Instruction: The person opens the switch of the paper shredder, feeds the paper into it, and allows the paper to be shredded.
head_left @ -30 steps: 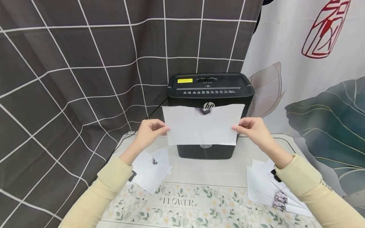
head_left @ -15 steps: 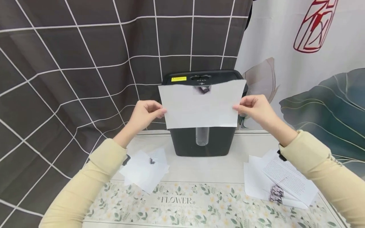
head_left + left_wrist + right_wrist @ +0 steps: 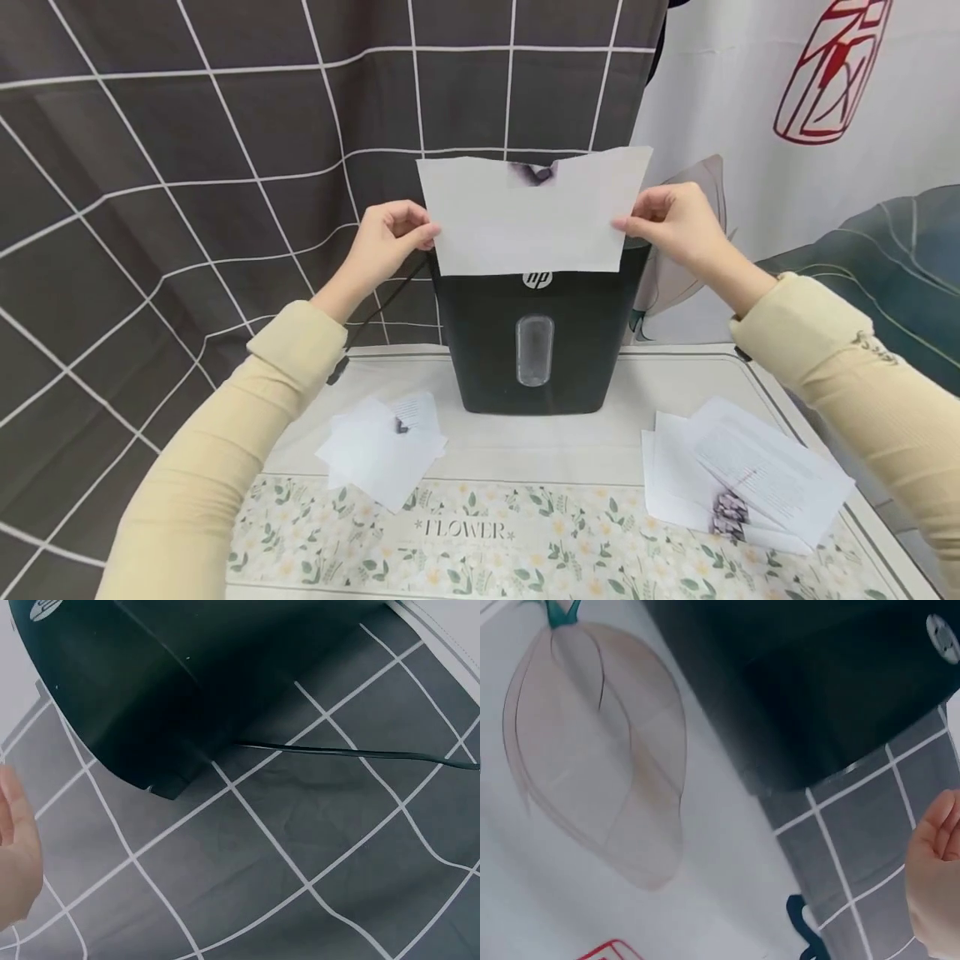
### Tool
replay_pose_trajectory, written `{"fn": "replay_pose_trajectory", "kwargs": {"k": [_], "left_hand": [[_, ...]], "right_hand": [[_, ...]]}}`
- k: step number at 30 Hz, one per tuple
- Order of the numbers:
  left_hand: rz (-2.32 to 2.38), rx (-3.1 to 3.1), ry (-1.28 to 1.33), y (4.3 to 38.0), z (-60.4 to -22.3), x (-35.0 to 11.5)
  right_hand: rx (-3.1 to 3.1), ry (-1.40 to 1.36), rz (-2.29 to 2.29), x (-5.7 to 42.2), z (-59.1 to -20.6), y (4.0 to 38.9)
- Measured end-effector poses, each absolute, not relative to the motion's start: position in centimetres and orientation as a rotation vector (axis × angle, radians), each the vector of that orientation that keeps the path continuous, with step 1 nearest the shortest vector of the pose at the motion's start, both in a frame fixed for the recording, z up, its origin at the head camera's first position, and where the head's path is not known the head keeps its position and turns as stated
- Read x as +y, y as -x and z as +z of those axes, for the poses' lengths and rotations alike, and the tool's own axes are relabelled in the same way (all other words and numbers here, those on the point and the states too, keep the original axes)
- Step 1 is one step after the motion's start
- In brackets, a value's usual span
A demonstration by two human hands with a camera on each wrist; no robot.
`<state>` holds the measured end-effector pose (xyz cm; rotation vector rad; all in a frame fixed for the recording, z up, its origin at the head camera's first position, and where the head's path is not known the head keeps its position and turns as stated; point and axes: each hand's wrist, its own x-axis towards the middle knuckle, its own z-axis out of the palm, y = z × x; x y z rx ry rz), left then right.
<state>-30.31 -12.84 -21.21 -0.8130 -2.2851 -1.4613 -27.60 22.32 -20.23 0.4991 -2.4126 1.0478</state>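
A white sheet of paper [image 3: 525,221] with a torn-looking upper edge and a dark printed patch at its top middle is held up between both hands. My left hand [image 3: 390,237] pinches its left edge between thumb and fingers, and my right hand [image 3: 675,225] pinches the right edge the same way. Behind the sheet stands a black HP paper shredder [image 3: 487,350] with a clear window in its front. The paper hides the shredder's top in the head view. Each wrist view shows the shredder's dark body and only part of the hand at the frame's edge.
Several paper pieces [image 3: 382,454] lie on the table at the left, and more printed sheets [image 3: 742,475] lie at the right. A floral mat [image 3: 480,550] runs along the front. A black cord [image 3: 352,753] leads off the shredder past a dark grid curtain [image 3: 255,125].
Both hands have raised the sheet from in front of the shredder's body to the height of its top. The shredder's front window has come into view below the paper.
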Motion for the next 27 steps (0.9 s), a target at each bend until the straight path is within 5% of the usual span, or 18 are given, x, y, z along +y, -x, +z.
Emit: {"fn": "replay_pose_trajectory", "kwargs": {"k": [27], "left_hand": [[-1.337, -2.215, 0.516, 36.2, -19.1, -9.7]], "right_hand": [[-2.370, -0.383, 0.910, 22.5, -18.9, 32.2]]}}
